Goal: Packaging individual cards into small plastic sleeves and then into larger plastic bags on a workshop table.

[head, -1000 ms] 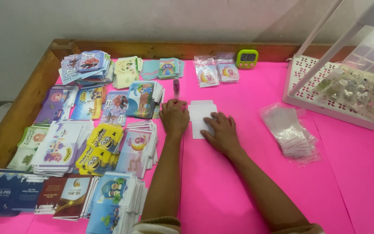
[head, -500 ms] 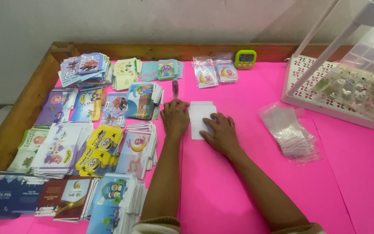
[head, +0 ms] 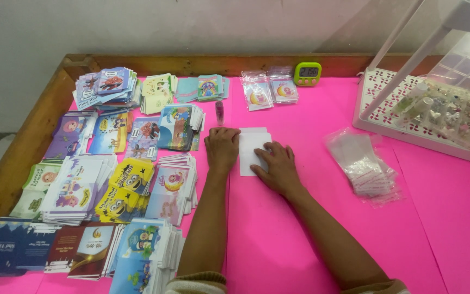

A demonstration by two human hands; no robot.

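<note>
A small white card lies flat on the pink tabletop. My left hand rests palm down on the card's left edge. My right hand presses its fingers on the card's lower right part. Both hands lie flat on it with fingers together. A small pink glue stick stands upright just beyond my left hand.
Several stacks of colourful printed cards cover the left of the table. Clear plastic sleeves lie to the right. A white perforated rack with small bottles stands at the far right. A green digital timer and bagged cards sit at the back.
</note>
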